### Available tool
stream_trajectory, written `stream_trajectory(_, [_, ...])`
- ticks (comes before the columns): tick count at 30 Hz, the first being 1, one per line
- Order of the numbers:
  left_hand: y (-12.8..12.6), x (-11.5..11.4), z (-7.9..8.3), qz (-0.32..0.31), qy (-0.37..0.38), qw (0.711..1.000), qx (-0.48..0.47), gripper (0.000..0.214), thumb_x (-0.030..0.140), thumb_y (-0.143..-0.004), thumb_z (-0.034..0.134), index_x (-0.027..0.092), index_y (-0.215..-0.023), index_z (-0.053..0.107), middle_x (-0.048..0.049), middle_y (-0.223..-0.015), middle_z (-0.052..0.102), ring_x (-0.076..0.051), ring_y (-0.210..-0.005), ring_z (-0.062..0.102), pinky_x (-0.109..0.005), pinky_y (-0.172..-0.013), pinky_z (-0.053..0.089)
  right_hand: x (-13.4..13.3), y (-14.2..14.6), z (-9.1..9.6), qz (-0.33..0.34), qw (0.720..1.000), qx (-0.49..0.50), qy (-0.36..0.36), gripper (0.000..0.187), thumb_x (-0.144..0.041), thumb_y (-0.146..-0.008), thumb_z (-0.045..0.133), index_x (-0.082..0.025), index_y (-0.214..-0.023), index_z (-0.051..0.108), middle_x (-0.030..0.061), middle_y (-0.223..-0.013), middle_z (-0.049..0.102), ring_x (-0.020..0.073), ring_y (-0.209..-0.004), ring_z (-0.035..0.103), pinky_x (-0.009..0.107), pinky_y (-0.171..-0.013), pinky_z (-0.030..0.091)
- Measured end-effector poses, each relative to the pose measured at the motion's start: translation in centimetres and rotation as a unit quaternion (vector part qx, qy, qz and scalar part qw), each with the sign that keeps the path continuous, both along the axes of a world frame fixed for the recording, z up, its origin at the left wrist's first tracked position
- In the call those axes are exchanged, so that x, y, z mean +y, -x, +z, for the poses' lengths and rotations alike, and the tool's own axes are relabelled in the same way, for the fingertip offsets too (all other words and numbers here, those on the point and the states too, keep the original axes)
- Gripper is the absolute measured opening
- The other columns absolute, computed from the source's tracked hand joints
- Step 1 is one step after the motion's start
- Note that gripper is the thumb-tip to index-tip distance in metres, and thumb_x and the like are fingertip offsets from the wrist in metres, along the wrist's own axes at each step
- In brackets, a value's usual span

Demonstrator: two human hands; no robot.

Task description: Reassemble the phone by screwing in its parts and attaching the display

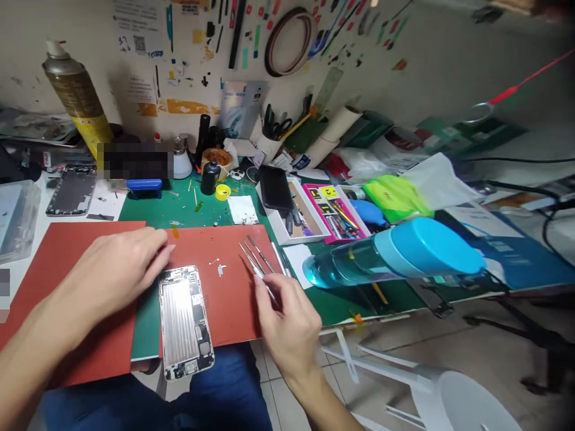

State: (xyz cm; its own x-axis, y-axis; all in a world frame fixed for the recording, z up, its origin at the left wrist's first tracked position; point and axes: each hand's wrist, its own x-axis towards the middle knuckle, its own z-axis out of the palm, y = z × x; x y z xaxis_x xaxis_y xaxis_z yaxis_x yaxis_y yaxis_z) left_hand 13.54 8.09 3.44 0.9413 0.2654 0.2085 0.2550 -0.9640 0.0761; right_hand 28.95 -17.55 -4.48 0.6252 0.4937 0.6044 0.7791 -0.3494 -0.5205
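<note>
An opened phone housing (185,320) lies on the red mat (224,299) at the table's front edge, its bare metal inside facing up. My left hand (117,270) rests flat on the mat, fingers stretched toward the housing's top left corner. My right hand (287,323) is closed on a pair of metal tweezers (257,267), their tips pointing up and left. A second thin metal tool (259,252) lies beside them. Small loose metal parts (220,268) sit on the mat between the housing and the tweezers.
A teal water bottle (395,254) lies on its side to the right. White and pink tool trays (314,212) and a dark phone (275,187) stand behind the mat. Another phone shell (72,190) and a spray can (78,96) are far left. A white stool (449,389) stands below right.
</note>
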Motion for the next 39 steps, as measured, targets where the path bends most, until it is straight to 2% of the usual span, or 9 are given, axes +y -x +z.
stream_trajectory(4, [-1.8, 1.5, -1.5, 0.025, -0.022, 0.999, -0.018, 0.039, 0.039, -0.112, 0.039, 0.023, -0.081, 0.058, -0.003, -0.071, 0.066, -0.02, -0.061, 0.058, -0.034, -0.056, 0.028, 0.9, -0.3, -1.2, 0.012, 0.996, -0.063, 0.06, 0.015, -0.015, -0.108, 0.057, -0.019, -0.106, 0.071, 0.0091, -0.094, 0.079, 0.0233, -0.086, 0.076, 0.037, -0.08, 0.061])
stream_trajectory(6, [-1.7, 1.8, -2.7, 0.03, 0.006, 0.999, -0.036, 0.041, 0.04, -0.113, 0.039, 0.022, -0.085, 0.064, -0.0032, -0.075, 0.07, -0.019, -0.063, 0.061, -0.032, -0.058, 0.032, 0.8, -0.4, -1.4, 0.027, 0.993, -0.066, 0.091, 0.015, -0.015, -0.108, 0.057, -0.018, -0.108, 0.072, 0.0096, -0.095, 0.079, 0.0239, -0.087, 0.075, 0.038, -0.081, 0.06])
stream_trajectory(11, [-0.9, 1.9, -4.1, 0.01, 0.106, 0.991, -0.079, 0.04, 0.04, -0.113, 0.043, 0.02, -0.096, 0.073, -0.002, -0.084, 0.077, -0.016, -0.069, 0.067, -0.03, -0.068, 0.047, 1.5, -1.8, 0.3, 0.054, 0.992, -0.014, 0.114, 0.016, -0.021, -0.108, 0.059, -0.02, -0.104, 0.074, 0.0075, -0.095, 0.077, 0.0235, -0.087, 0.073, 0.037, -0.079, 0.057])
stream_trajectory(17, [-1.0, 2.0, -4.6, -0.023, 0.136, 0.988, -0.073, 0.036, 0.037, -0.114, 0.045, 0.019, -0.101, 0.073, -0.0028, -0.094, 0.08, -0.017, -0.08, 0.073, -0.03, -0.072, 0.05, 7.1, -5.6, 2.9, 0.163, 0.964, 0.077, 0.196, 0.018, -0.019, -0.106, 0.06, -0.021, -0.106, 0.078, 0.0075, -0.101, 0.079, 0.0233, -0.093, 0.074, 0.036, -0.082, 0.056])
stream_trajectory(21, [-0.9, 2.0, -5.0, -0.041, 0.141, 0.986, -0.072, 0.034, 0.037, -0.114, 0.045, 0.02, -0.106, 0.074, -0.0027, -0.102, 0.082, -0.018, -0.085, 0.076, -0.031, -0.076, 0.052, 10.5, -6.8, 2.3, 0.173, 0.949, 0.095, 0.248, 0.017, -0.012, -0.103, 0.065, -0.02, -0.102, 0.08, 0.008, -0.102, 0.081, 0.0225, -0.094, 0.075, 0.035, -0.085, 0.054])
stream_trajectory(25, [-0.8, 2.0, -4.9, -0.042, 0.131, 0.988, -0.071, 0.034, 0.036, -0.115, 0.045, 0.021, -0.106, 0.074, -0.0017, -0.102, 0.082, -0.019, -0.084, 0.077, -0.032, -0.074, 0.052, 11.5, -6.7, 1.8, 0.171, 0.943, 0.099, 0.267, 0.018, -0.008, -0.101, 0.066, -0.019, -0.1, 0.079, 0.0082, -0.1, 0.081, 0.0223, -0.093, 0.075, 0.034, -0.084, 0.054])
stream_trajectory(29, [-0.6, 2.1, -4.8, -0.048, 0.119, 0.989, -0.068, 0.034, 0.036, -0.115, 0.044, 0.021, -0.108, 0.073, -0.0017, -0.101, 0.082, -0.02, -0.085, 0.079, -0.033, -0.073, 0.053, 10.1, -6.6, 3.0, 0.148, 0.946, 0.094, 0.274, 0.018, -0.011, -0.103, 0.063, -0.019, -0.102, 0.079, 0.0085, -0.102, 0.081, 0.0236, -0.094, 0.075, 0.036, -0.084, 0.052])
stream_trajectory(34, [-0.5, 2.6, -5.2, -0.055, 0.099, 0.989, -0.092, 0.036, 0.041, -0.116, 0.041, 0.022, -0.107, 0.071, -0.0027, -0.101, 0.082, -0.023, -0.085, 0.079, -0.036, -0.072, 0.053, 4.0, -7.0, 5.5, 0.047, 0.968, 0.086, 0.231, 0.02, -0.028, -0.106, 0.063, -0.021, -0.093, 0.076, 0.0056, -0.093, 0.082, 0.0238, -0.086, 0.076, 0.035, -0.079, 0.05])
stream_trajectory(39, [-0.9, 3.0, -5.6, -0.062, 0.094, 0.988, -0.108, 0.039, 0.048, -0.115, 0.039, 0.025, -0.108, 0.07, -0.0018, -0.104, 0.083, -0.025, -0.085, 0.079, -0.038, -0.072, 0.053, -1.8, -5.8, 4.6, 0.005, 0.957, 0.1, 0.274, 0.019, -0.033, -0.104, 0.064, -0.023, -0.094, 0.076, 0.0039, -0.09, 0.079, 0.0221, -0.081, 0.075, 0.031, -0.072, 0.051])
